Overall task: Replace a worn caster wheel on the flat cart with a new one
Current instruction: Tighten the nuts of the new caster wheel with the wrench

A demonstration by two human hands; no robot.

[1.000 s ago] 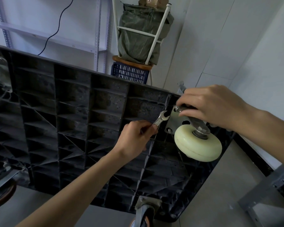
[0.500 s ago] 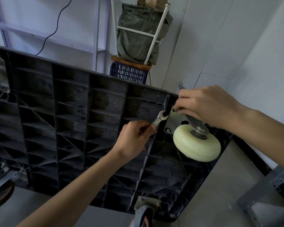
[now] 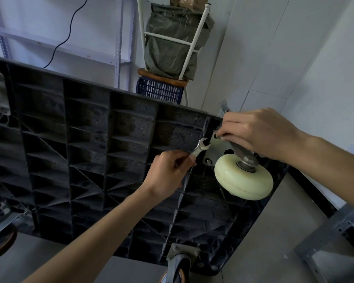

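Observation:
The black ribbed underside of the flat cart (image 3: 90,160) faces me, tipped on edge. A cream caster wheel (image 3: 243,178) on a metal mounting plate (image 3: 217,148) sits at its upper right corner. My left hand (image 3: 168,170) grips a small open-end wrench (image 3: 200,148), whose jaw lies at the plate's left edge. My right hand (image 3: 258,133) reaches over the caster, its fingertips pinching a fastener at the plate's top corner. Which fastener it is, I cannot make out.
Another caster (image 3: 180,264) with a brownish wheel stands at the cart's lower edge, and a third (image 3: 0,237) at the lower left. Behind are a blue crate (image 3: 159,90), a stool with a green bag (image 3: 174,37), a metal shelf (image 3: 119,48), and a grey bracket (image 3: 331,242) on the floor.
The wrench head has shifted a little, staying at the plate's left edge. My right hand's fingertips have moved slightly at the plate's top corner. The caster stays in place.

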